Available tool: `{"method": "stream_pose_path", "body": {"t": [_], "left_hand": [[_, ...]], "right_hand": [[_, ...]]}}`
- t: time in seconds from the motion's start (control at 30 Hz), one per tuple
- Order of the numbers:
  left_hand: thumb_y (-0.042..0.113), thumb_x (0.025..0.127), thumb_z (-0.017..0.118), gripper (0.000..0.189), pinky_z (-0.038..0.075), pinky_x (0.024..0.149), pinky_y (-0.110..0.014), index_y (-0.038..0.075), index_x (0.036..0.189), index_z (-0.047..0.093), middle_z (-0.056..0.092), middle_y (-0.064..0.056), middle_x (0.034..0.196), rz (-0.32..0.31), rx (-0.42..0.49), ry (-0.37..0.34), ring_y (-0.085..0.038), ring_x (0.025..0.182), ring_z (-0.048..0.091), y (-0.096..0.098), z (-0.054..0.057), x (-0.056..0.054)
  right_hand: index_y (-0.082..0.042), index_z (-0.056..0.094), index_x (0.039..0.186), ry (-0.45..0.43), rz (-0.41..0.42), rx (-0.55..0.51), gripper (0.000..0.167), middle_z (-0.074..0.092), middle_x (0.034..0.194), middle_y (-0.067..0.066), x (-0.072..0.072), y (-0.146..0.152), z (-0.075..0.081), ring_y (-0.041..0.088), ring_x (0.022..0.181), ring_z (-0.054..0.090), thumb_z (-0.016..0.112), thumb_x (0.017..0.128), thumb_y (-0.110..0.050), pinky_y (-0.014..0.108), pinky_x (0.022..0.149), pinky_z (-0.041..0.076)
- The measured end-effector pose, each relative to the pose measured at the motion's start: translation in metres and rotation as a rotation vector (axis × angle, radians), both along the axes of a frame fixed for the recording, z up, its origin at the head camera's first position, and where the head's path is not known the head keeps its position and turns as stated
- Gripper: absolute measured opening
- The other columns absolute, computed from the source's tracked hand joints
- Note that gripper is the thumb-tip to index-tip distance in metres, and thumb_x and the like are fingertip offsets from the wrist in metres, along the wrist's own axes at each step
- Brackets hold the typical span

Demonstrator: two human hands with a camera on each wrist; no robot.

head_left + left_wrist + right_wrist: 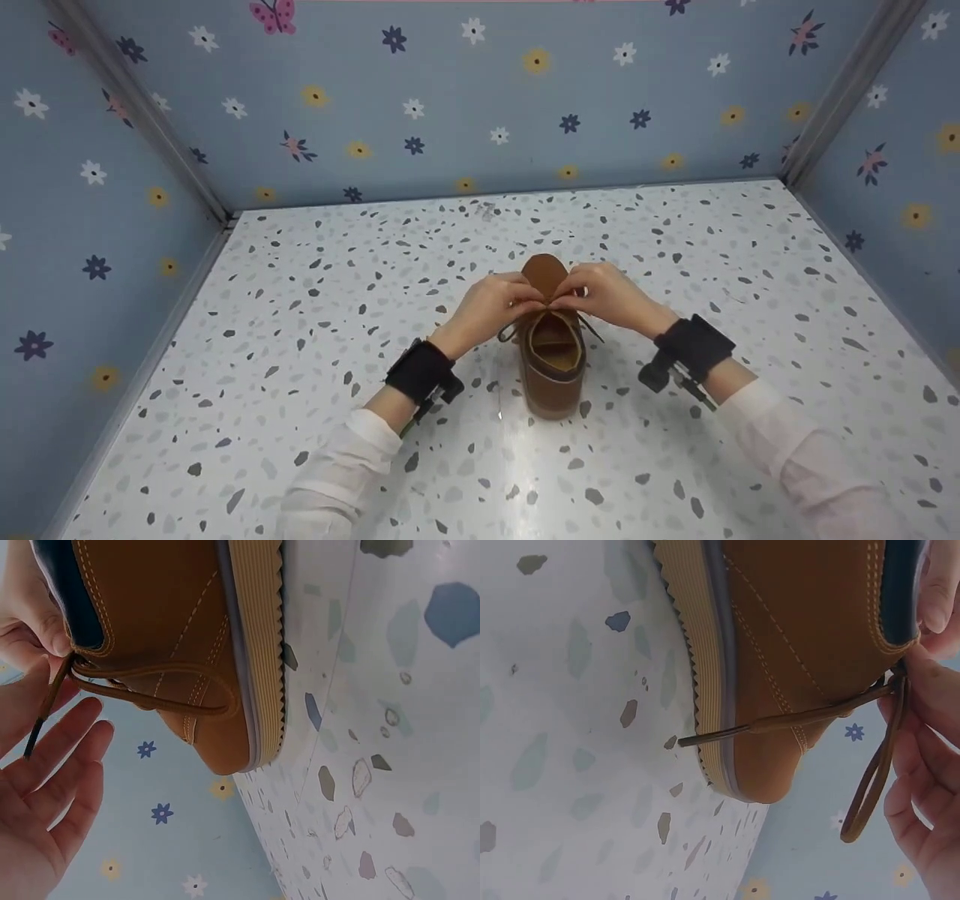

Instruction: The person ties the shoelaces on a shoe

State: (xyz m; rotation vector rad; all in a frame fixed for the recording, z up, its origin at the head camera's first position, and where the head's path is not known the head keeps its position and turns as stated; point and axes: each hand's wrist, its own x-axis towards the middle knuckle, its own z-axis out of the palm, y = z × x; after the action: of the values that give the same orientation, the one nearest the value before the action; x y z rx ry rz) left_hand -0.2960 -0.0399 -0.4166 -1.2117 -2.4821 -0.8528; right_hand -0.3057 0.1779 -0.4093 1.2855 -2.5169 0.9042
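A brown leather lace-up shoe stands upright on the speckled surface, toe pointing away from me. Over its lacing, my left hand and right hand meet, thumbs and fingertips pinching the shoelace at the knot. In the left wrist view a lace loop hangs along the shoe's side, and a dark-tipped lace end lies by the left fingers. The right wrist view shows another loop beside the right fingers and a loose lace end across the sole's edge. Fingers partly hide the knot.
The white speckled tabletop surrounds the shoe. Blue flower-patterned panels wall it in at the back, left and right, joined by grey corner posts. Each wrist wears a black strap with a small camera.
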Motion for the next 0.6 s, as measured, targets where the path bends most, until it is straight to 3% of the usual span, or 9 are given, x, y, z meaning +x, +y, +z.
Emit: {"method": "stream_pose_path", "body": {"t": [0.23, 0.6], "left_hand": [[0.009, 0.08, 0.069, 0.01, 0.043, 0.064, -0.019, 0.008, 0.089, 0.072, 0.061, 0.001, 0.081, -0.022, 0.018, 0.023, -0.011, 0.073, 0.056, 0.002, -0.002, 0.001], [0.007, 0.083, 0.065, 0.011, 0.043, 0.07, -0.02, 0.004, 0.093, 0.068, 0.061, -0.002, 0.086, 0.003, 0.093, -0.083, -0.012, 0.078, 0.057, 0.001, -0.017, 0.003]], "right_hand": [[-0.008, 0.072, 0.083, -0.003, 0.003, -0.003, 0.007, 0.063, 0.075, -0.003, 0.0, -0.001, 0.0, 0.009, 0.066, 0.056, 0.071, 0.079, -0.014, 0.027, 0.056, 0.044], [-0.011, 0.068, 0.098, -0.147, -0.022, -0.039, 0.015, 0.063, 0.09, -0.006, 0.006, 0.013, -0.013, 0.01, 0.076, 0.055, 0.064, 0.086, -0.018, 0.029, 0.061, 0.045]]}}
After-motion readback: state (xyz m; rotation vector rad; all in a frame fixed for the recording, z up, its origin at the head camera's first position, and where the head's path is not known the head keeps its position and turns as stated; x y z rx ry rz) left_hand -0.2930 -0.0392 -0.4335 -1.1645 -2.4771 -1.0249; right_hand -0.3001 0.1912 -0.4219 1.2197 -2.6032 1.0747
